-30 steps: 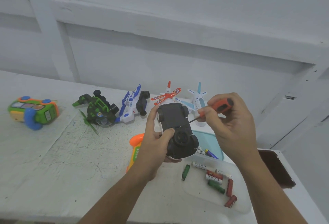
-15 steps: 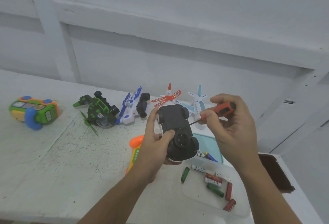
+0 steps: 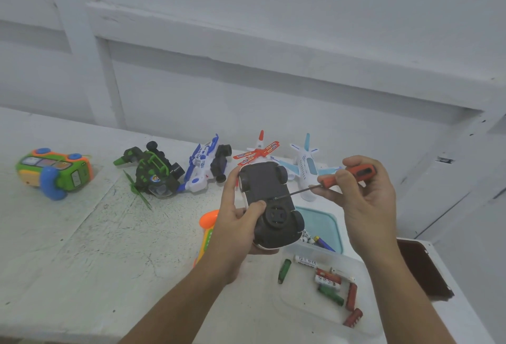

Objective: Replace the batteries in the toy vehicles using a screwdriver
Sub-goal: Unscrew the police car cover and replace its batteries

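Observation:
My left hand point(image 3: 235, 223) grips a toy car point(image 3: 269, 204) turned upside down above the table, its dark underside and four wheels facing me, my thumb lying across the underside. My right hand point(image 3: 364, 196) pinches the orange handle of a screwdriver point(image 3: 346, 175); its thin shaft slants down to the left and the tip sits on the car's underside near the middle. Loose batteries point(image 3: 332, 285), red, green and white, lie in a clear lid point(image 3: 301, 305) below my right wrist.
Along the back of the white table point(image 3: 82, 248) lie a green-orange toy bus point(image 3: 53, 171), a green-black helicopter point(image 3: 154, 176), a blue-white racer point(image 3: 205, 168), a red-white plane point(image 3: 257, 150) and a blue-white airliner point(image 3: 308, 163). An orange toy point(image 3: 206, 223) and a teal-lidded box point(image 3: 324, 226) sit under my hands.
The screwdriver handle has turned slightly between my right fingers while its tip stays on the car's underside. The car and my left hand have hardly moved.

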### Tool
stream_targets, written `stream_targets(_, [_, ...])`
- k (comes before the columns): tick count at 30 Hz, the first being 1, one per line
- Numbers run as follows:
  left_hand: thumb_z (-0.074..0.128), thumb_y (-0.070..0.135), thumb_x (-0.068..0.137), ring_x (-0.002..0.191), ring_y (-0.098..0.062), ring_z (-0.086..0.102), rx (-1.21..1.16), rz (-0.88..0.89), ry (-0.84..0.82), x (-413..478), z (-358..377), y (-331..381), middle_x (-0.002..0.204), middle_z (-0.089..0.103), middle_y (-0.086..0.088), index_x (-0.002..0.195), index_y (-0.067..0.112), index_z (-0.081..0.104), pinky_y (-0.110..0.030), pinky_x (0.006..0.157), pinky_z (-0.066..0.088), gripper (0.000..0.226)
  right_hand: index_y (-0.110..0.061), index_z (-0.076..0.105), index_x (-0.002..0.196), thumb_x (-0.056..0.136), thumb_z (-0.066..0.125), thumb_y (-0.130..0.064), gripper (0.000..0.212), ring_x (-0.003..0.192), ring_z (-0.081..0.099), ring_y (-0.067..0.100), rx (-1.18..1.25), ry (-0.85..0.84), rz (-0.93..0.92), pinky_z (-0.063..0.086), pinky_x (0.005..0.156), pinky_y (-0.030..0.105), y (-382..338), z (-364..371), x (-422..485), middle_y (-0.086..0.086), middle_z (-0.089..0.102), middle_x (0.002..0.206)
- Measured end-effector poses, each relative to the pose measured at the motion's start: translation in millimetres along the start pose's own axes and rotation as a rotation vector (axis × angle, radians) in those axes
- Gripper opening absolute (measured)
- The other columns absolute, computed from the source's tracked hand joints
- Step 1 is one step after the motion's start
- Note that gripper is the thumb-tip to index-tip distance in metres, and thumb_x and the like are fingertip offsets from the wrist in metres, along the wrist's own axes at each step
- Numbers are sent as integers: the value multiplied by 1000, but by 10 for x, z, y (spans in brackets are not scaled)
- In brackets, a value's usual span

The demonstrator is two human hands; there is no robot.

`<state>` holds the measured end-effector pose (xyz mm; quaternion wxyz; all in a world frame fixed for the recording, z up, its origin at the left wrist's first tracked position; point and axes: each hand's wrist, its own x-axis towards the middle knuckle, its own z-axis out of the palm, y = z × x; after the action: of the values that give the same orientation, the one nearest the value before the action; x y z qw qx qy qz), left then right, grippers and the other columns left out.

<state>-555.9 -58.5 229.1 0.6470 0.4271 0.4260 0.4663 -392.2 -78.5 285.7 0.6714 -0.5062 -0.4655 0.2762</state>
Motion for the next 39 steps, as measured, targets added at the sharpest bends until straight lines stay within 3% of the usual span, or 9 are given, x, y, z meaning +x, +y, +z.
stream_targets(9, [53,13,100,79,-26,76,23,-5,10,5,23,-2,95,77,-9,141,63,23,-47,61,62,71,-16,51,94,97,51,-1,15,73,71,15,-18,15,-22,61,68,30,21,-4,-17,-12,63,69])
stream_targets(14, [53,12,100,80,-26,76,6,5,6,14,41,-10,96,77,-10,140,63,24,-44,59,61,72,-12,51,91,97,53,-5,9,72,70,18,21,123,45,60,65,28,74,14,-21,8,53,83])
stream_targets(17, [54,12,99,80,-25,76,10,6,13,21,46,-21,101,75,-12,139,65,24,-44,58,61,72,-12,50,92,97,54,-7,8,73,71,18,-2,140,44,61,65,29,89,22,-31,9,55,84])
stream_targets(20, [55,13,99,81,-26,75,17,-5,15,25,49,-41,107,73,-16,139,66,23,-48,61,62,73,-14,51,95,96,55,-3,12,76,71,21,-49,92,-35,60,66,26,61,34,-52,8,56,83])
stream_targets(24, [56,14,99,84,-28,75,25,9,25,43,54,-58,107,72,-17,137,68,24,-52,65,61,73,-25,54,104,91,60,-1,28,78,71,19,-176,-11,-171,59,69,24,-13,58,-65,-15,55,76])
stream_targets(28, [56,15,98,86,-31,74,30,40,31,56,51,-56,110,70,-18,135,70,25,-55,67,61,73,-49,48,112,88,66,0,57,82,68,20,-283,-98,-346,58,73,26,-84,64,-67,-19,51,85])
stream_targets(32, [57,12,98,82,-31,75,-8,71,34,41,47,-24,103,71,-21,134,67,31,-54,66,61,71,-37,58,116,90,63,-13,36,87,64,11,-463,-92,-552,51,73,11,-143,71,-69,-10,54,96])
stream_targets(35, [59,14,96,84,-33,74,9,89,53,60,35,-23,106,68,-24,133,68,32,-57,69,60,71,-30,66,113,94,57,-24,21,83,66,13,-422,-120,-585,53,75,20,-181,80,-54,-1,51,99])
stream_targets(39, [60,14,96,93,-38,71,25,96,72,72,37,-52,116,64,-25,131,70,31,-58,67,60,72,-23,65,115,89,63,-21,26,85,61,-1,-455,-136,-630,44,80,10,-245,139,-22,9,54,91])
